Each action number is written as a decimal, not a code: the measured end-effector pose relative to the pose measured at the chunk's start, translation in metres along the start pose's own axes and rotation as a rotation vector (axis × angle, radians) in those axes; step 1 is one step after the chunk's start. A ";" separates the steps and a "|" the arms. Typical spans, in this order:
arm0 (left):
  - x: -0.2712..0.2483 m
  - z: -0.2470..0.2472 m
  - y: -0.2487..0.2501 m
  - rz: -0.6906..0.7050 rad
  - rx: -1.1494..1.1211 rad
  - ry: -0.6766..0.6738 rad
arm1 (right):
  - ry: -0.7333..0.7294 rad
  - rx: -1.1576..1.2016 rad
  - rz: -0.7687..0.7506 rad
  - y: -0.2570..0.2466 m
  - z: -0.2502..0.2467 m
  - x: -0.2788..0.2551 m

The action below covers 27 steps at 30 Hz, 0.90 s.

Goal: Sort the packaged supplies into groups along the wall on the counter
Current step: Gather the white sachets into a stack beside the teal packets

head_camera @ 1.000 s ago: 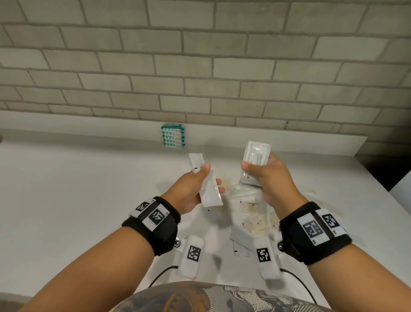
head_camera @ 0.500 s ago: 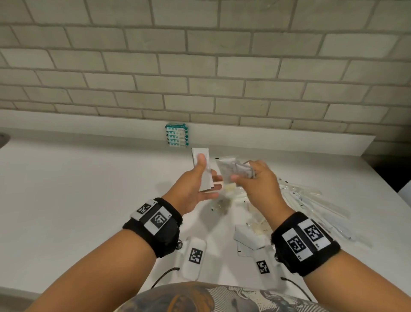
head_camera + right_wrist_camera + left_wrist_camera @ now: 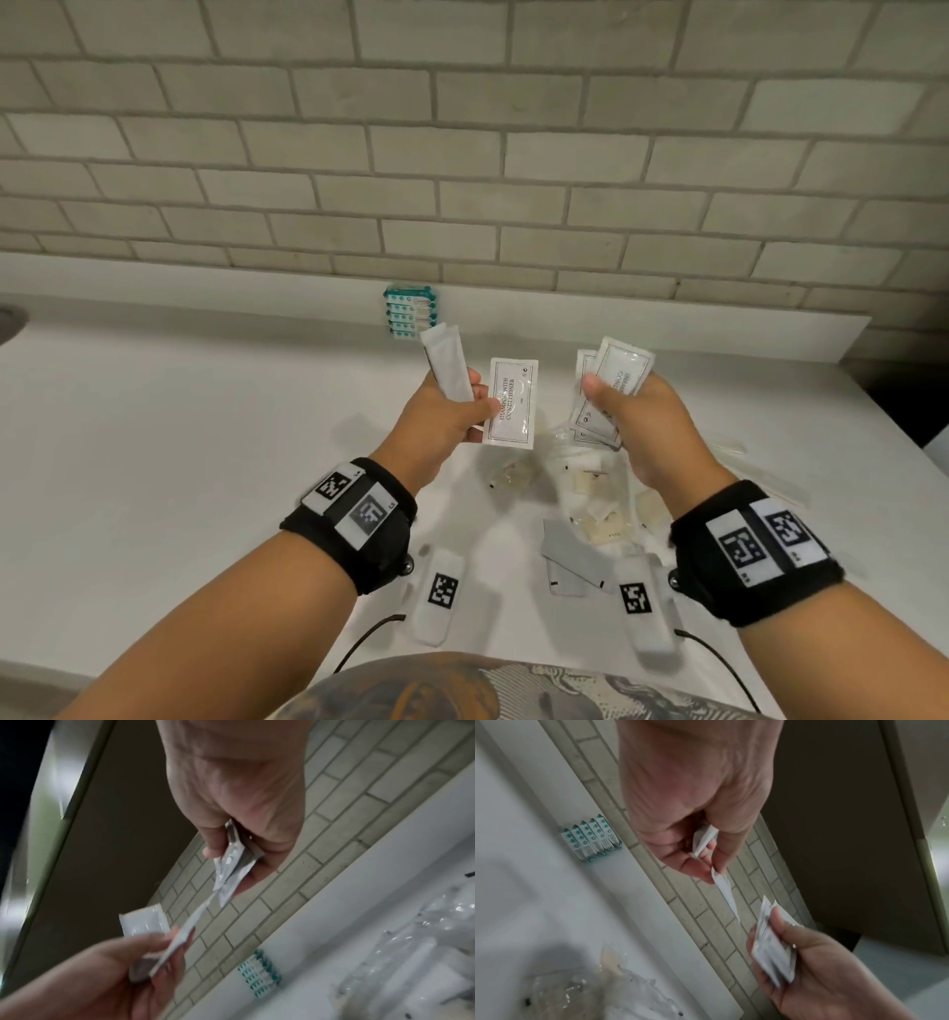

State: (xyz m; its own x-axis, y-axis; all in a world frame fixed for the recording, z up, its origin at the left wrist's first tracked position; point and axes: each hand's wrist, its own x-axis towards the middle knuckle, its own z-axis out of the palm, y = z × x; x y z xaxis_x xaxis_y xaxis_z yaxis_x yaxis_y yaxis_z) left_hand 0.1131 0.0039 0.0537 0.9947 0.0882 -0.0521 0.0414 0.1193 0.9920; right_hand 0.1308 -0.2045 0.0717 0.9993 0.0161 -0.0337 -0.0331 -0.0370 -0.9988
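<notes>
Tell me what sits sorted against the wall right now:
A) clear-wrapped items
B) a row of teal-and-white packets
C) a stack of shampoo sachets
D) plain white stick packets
B: the teal-and-white packets stand in a row at the backsplash, while the shampoo sachets are in the right hand.

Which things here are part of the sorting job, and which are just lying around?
Job: left hand with white packet and shampoo sachet; right hand with sachets; teal packs at the wall; loose packets.
Lying about: tagged devices, cables.
</notes>
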 end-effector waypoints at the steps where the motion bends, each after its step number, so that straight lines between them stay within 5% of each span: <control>1: 0.000 0.001 -0.001 0.012 0.030 -0.002 | -0.039 0.074 0.014 -0.002 0.000 0.001; 7: -0.003 0.008 0.000 0.069 0.135 -0.141 | -0.244 0.057 0.019 -0.002 0.016 0.002; 13: -0.007 0.008 -0.002 -0.034 0.020 -0.223 | -0.079 0.246 -0.005 0.005 0.022 -0.001; 18: -0.004 -0.004 0.004 -0.066 0.196 -0.127 | -0.186 -0.421 -0.092 -0.007 0.009 -0.005; 23: -0.010 0.003 0.015 -0.048 0.251 -0.292 | -0.478 -0.644 -0.134 -0.017 0.019 -0.013; 27: -0.013 0.000 0.018 -0.151 -0.049 -0.263 | -0.293 -0.556 -0.130 -0.007 0.020 -0.011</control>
State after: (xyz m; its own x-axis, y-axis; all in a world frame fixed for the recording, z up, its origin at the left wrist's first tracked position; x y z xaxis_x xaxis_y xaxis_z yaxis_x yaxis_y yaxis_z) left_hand 0.1005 0.0051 0.0725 0.9681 -0.1927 -0.1603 0.1922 0.1599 0.9682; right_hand 0.1194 -0.1840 0.0781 0.9459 0.3246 -0.0007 0.1805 -0.5278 -0.8300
